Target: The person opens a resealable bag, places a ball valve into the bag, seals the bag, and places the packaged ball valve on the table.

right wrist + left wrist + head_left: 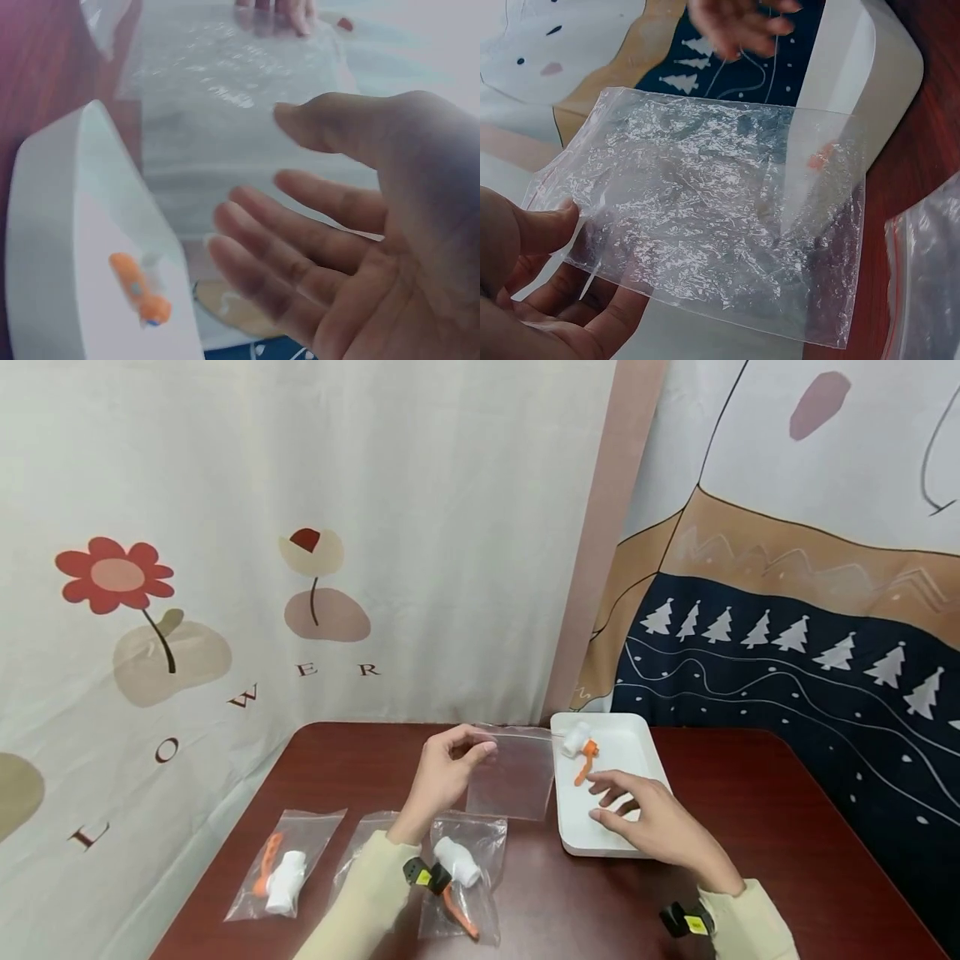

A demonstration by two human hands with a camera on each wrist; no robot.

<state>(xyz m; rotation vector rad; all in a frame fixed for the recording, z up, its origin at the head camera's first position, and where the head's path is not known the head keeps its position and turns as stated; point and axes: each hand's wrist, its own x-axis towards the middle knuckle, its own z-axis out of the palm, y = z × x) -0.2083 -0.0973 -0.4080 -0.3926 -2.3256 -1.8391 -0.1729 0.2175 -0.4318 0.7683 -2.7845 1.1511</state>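
Observation:
My left hand (pixel 441 777) pinches a clear zip bag (pixel 512 777) between thumb and fingers near its top edge. That bag (pixel 705 202) looks flat and holds nothing visible in the left wrist view. My right hand (pixel 663 822) hovers above the near part of a white tray (pixel 600 835), its fingers spread and slightly bent, touching nothing. In the far part of the tray lies a white ball valve (pixel 576 740) with an orange handle. Its orange handle (pixel 129 276) also shows in the right wrist view, to the left of my fingers.
On the table's left side lies a clear bag with a white and orange valve (pixel 286 883) inside. Nearer my left forearm is another bagged valve (pixel 457 862), beside a further bag (pixel 367 835) partly hidden by the sleeve. Printed curtains (pixel 450 568) hang behind the table.

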